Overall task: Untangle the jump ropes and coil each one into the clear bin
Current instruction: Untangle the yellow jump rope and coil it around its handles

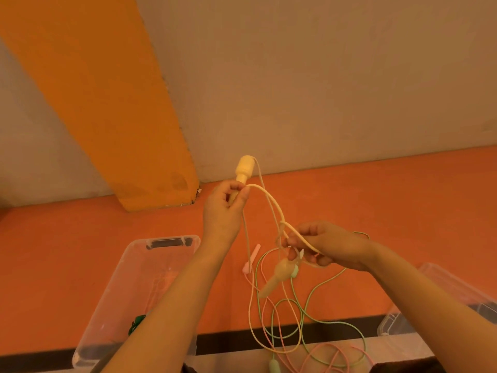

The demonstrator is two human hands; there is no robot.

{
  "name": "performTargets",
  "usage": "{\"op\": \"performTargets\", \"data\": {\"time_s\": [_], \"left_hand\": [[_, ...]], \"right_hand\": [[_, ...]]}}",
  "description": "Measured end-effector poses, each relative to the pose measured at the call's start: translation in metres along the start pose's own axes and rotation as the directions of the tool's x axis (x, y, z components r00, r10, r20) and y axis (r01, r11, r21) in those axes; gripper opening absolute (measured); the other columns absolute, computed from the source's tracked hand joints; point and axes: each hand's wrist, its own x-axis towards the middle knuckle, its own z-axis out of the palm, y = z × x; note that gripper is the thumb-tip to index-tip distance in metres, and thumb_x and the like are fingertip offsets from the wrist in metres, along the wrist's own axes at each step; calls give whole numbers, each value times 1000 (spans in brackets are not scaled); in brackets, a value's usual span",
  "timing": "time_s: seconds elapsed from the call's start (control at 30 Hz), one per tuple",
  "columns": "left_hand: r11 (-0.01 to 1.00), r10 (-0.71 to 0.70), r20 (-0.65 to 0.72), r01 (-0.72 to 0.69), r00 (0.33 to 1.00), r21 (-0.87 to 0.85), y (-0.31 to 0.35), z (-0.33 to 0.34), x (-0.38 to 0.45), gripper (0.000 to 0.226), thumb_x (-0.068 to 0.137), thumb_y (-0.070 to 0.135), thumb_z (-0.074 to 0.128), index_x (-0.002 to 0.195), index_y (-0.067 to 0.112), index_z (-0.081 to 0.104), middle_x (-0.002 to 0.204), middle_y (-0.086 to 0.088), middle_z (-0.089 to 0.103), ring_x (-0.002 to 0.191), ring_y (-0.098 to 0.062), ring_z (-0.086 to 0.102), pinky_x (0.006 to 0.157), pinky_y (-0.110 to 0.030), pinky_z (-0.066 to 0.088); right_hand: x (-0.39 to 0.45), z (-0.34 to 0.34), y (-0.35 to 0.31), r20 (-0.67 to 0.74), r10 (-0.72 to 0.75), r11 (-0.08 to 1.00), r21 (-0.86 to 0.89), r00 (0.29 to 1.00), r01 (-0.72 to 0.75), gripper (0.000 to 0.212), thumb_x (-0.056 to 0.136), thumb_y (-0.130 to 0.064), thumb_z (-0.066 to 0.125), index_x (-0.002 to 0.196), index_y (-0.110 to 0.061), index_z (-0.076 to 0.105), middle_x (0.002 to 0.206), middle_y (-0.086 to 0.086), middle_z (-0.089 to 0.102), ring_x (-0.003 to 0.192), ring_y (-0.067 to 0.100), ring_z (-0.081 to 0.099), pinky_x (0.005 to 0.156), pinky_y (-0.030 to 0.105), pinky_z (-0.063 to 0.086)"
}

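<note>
A yellow handle (243, 172) is held upright in the left hand (224, 208), fingers curled round its shaft. Yellow cord (269, 200) is pinched by the right hand (326, 244) at a knot. Green rope (317, 289) and pink rope (333, 351) hang tangled below. A clear bin (113, 286) is seen lower left, its rim partly covered by the left forearm; a second bin (430, 289) is cut by the right edge.

Three jump ropes (269, 211), two clear bins (129, 267), two hands (223, 208).

Indoor room, prob home, orange wall (349, 211), storage bin (129, 278)
</note>
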Motion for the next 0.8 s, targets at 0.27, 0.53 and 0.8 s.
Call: {"op": "performTargets", "data": {"time_s": [0.27,0.53,0.8], "left_hand": [[1000,-10,288,5,957,18,-2,13,-14,48,88,8,64,126,34,50,108,7,64,99,-11,65,86,-24,50],[998,-41,347,56,937,-33,6,21,-22,10,91,27,60,99,30,54,98,1,65,85,-7,58,76,-28,46],[989,-111,455,143,884,-36,5,23,-24,16,95,17,56,108,18,46,99,-4,64,85,-9,63,68,-22,54]], "right_hand": [[-1,0,-4,-66,-80,990,108,995,87,21,96,-17,53,94,-1,67,67,3,54,47,6,32,38,17,17],[-6,1,-8,43,-65,992,111,997,60,24,96,-16,52,102,1,66,69,2,56,49,5,32,38,16,19],[-4,3,-9,-9,-25,987,160,1000,26,22,95,-16,54,102,1,67,70,3,64,46,4,35,36,14,21]]}}
